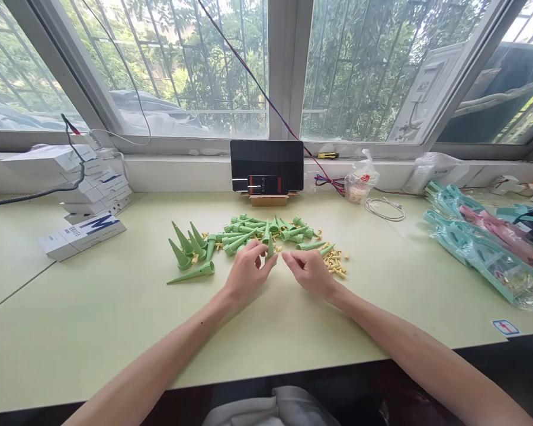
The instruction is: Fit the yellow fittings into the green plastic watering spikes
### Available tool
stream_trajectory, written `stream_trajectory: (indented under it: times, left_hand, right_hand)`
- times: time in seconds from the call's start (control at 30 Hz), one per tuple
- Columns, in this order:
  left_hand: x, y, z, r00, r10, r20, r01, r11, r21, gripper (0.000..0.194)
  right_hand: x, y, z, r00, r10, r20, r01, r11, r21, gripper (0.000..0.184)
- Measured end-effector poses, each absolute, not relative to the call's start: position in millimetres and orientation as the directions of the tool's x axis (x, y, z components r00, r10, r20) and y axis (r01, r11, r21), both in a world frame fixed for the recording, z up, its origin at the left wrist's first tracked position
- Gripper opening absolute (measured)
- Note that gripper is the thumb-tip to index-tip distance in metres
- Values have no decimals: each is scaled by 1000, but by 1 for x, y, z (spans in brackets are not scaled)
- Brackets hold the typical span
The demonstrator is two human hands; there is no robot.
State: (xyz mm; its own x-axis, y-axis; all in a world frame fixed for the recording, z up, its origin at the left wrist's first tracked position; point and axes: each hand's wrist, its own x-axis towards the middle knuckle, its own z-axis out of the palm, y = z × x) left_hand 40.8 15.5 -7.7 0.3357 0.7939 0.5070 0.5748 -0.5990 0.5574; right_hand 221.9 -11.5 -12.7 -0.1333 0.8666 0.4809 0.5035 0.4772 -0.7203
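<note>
Left hand (249,269): pinched on 1 green cone (270,248), tip up, in front of tablet (267,157).
Right hand (311,271): fingers curled; we cannot tell if holding anything.
Yellow pegs (336,264): tablet's near right.
Risk: slack pinch could drop our cone.

The cones (241,240) are green; the pegs (336,263), yellow

L hand (247,271) & R hand (314,273) are bare, as are L forearm (177,346) & R forearm (411,340), both slim & tapered. L forearm has 1 small spot (201,323). Lt grey cloth (266,410) w/ folds shows btm ctr; garment type unclear.
</note>
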Motion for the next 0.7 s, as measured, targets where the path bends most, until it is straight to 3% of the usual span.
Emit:
stream_trajectory:
  times: [0.2, 0.47, 0.7]
  left_hand:
    - [40, 17, -6, 297, 762, 576, 563, -627, 539, 22]
    - [41, 15, -5, 289, 789, 543, 565, -598, 569, 36]
    - [41, 16, -5, 276, 809, 518, 533, -578, 618, 32]
  right_hand:
    - [221, -10, -20, -237, 865, 442, 489, 499, -715, 53]
    - [222, -10, -20, -255, 863, 436, 487, 504, -713, 51]
    - [224, -7, -22, -253, 871, 422, 492, 491, -719, 51]
